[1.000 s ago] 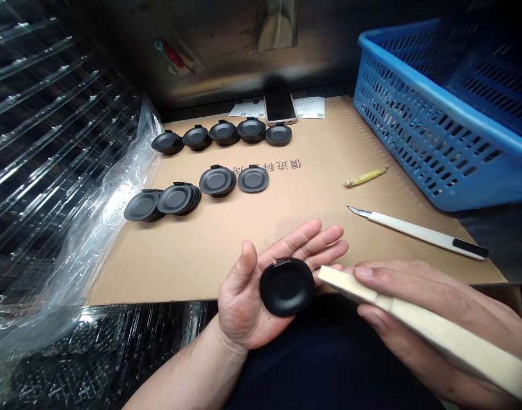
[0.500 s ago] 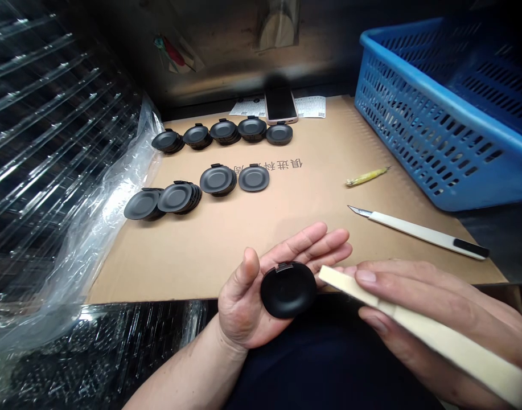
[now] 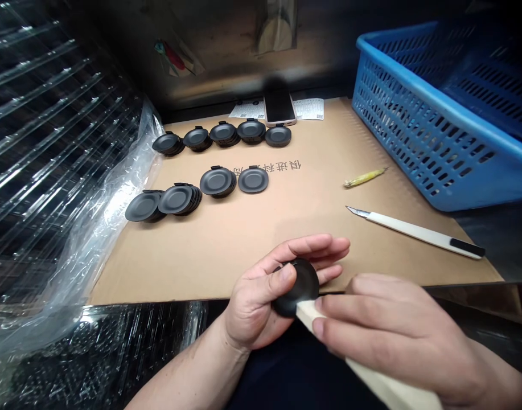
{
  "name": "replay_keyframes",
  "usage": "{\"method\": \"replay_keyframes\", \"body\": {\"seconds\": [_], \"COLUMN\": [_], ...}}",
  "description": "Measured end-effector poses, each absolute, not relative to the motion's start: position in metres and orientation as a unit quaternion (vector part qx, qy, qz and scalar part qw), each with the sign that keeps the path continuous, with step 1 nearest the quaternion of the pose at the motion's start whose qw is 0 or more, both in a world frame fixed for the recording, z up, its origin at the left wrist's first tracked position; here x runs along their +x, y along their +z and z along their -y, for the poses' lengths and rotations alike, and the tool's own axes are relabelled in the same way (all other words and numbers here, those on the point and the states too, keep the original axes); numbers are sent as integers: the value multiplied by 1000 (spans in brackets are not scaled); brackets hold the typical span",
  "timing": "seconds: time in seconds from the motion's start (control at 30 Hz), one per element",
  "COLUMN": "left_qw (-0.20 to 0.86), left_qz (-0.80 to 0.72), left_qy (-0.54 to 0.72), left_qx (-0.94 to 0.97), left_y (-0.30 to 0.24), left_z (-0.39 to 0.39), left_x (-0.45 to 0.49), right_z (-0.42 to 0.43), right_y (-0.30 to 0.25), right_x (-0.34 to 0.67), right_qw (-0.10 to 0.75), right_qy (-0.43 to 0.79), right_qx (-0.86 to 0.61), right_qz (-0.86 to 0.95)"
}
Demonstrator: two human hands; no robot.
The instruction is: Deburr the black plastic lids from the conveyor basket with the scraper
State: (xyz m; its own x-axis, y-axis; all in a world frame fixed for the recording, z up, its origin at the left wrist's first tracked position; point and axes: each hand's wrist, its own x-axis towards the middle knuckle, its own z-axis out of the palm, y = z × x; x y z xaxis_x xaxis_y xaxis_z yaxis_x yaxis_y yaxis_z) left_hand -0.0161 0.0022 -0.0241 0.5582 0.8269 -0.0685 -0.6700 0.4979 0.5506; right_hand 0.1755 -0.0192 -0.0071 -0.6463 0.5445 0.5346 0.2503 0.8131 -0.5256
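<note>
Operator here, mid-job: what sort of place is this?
Probably a small workshop bench for hand-finishing or packing parts: stacks of round black plastic parts laid out in rows on a brown cardboard sheet, a white utility knife, and a blue perforated plastic crate alongside.

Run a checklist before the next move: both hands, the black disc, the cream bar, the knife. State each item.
1. Black disc gripped in left hand: ok, pinched between thumb and fingers.
2. Cream bar gripped in right hand: ok, fingers closed around it.
3. Bar end touching the disc: cannot tell from this view.
4. Disc's tab: cannot tell, the left thumb hides it.
5. Craft knife clear of both hands: ok, lying on the cardboard sheet.
6. Knife blade retracted: not ok, its tip is exposed.
</note>
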Motion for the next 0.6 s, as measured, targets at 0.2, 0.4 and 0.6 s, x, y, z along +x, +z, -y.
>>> {"method": "replay_keyframes", "body": {"seconds": [0.2,0.4,0.6], "left_qw": [846,716,243], "left_qz": [-197,-287,-551], "left_qy": [435,447,279], "left_qx": [238,454,748], "left_y": [-21,11,39], "left_z": [2,-8,-79], "left_x": [-21,-55,-66], "right_z": [16,11,-3], "right_y": [-1,-9,-31], "right_x": [154,196,199], "right_qw": [418,433,433], "right_qy": [199,138,188], "right_qx": [-191,-330,-407], "right_qz": [866,827,782]}}
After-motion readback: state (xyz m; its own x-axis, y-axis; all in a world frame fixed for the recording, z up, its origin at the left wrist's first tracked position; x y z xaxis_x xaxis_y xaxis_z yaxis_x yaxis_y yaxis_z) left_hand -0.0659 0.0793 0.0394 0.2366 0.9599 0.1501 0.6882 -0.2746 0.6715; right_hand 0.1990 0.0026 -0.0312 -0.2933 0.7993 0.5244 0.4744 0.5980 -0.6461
